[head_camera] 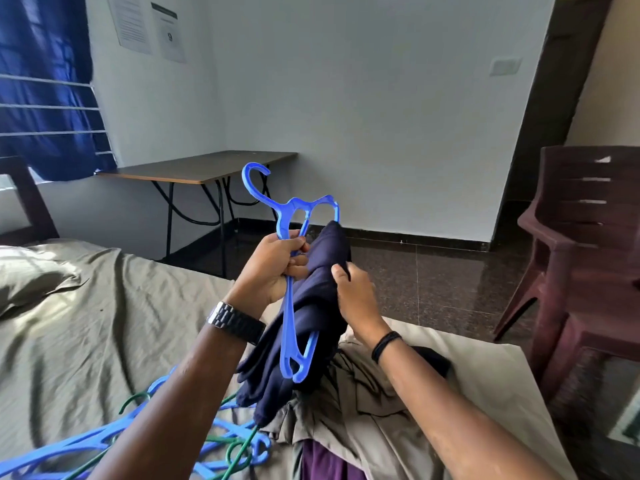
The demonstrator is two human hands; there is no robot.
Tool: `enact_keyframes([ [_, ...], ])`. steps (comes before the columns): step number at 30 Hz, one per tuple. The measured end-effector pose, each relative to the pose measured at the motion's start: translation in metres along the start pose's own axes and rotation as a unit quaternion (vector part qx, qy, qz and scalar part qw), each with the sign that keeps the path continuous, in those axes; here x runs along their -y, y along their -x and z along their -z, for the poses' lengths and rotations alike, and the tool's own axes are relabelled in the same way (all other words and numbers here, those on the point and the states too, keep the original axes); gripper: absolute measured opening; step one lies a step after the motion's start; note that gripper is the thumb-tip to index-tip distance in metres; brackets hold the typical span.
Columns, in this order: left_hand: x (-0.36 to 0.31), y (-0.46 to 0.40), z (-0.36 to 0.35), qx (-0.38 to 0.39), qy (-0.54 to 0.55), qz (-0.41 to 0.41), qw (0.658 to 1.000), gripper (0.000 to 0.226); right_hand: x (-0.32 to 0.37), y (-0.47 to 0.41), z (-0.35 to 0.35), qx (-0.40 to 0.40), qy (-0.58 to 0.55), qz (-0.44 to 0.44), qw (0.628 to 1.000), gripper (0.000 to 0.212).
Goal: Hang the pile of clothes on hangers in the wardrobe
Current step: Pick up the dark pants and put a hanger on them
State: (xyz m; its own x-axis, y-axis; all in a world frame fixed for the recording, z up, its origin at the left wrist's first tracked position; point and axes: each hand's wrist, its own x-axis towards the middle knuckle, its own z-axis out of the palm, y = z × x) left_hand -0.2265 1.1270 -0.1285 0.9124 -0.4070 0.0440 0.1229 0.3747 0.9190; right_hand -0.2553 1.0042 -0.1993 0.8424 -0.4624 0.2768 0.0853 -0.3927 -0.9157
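Presently | blue hanger [290,271] is gripped by left hand [273,268], fingers curled | navy garment [311,327] draped on it is pinched by right hand [353,292] | both held above near-side bed [104,323].

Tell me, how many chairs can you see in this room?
1. A dark brown plastic chair stands on the floor at the right edge of the view, beside the bed. It is partly cut off by the frame, and others may stand out of view.
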Motion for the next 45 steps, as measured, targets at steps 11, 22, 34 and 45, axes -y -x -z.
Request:
enact_keyframes([
  [11, 0.023, -0.021, -0.054, 0.014, -0.062, 0.019, 0.998, 0.031, -0.026, 0.0, 0.043, -0.06, 0.024, -0.015, 0.998, 0.036],
  [22, 0.051, -0.037, -0.151, 0.134, -0.005, 0.078, 0.988, 0.028, -0.017, -0.002, 0.136, -0.006, 0.184, -0.022, 0.983, 0.032],
  [34, 0.078, -0.021, -0.335, 0.278, 0.1, 0.138, 0.945, 0.026, 0.01, 0.044, 0.317, -0.033, 0.107, -0.056, 0.992, 0.011],
  [45, 0.172, 0.012, -0.517, 0.486, -0.034, 0.052, 0.872, 0.029, -0.038, 0.108, 0.522, -0.318, 0.363, -0.121, 0.868, 0.023],
])
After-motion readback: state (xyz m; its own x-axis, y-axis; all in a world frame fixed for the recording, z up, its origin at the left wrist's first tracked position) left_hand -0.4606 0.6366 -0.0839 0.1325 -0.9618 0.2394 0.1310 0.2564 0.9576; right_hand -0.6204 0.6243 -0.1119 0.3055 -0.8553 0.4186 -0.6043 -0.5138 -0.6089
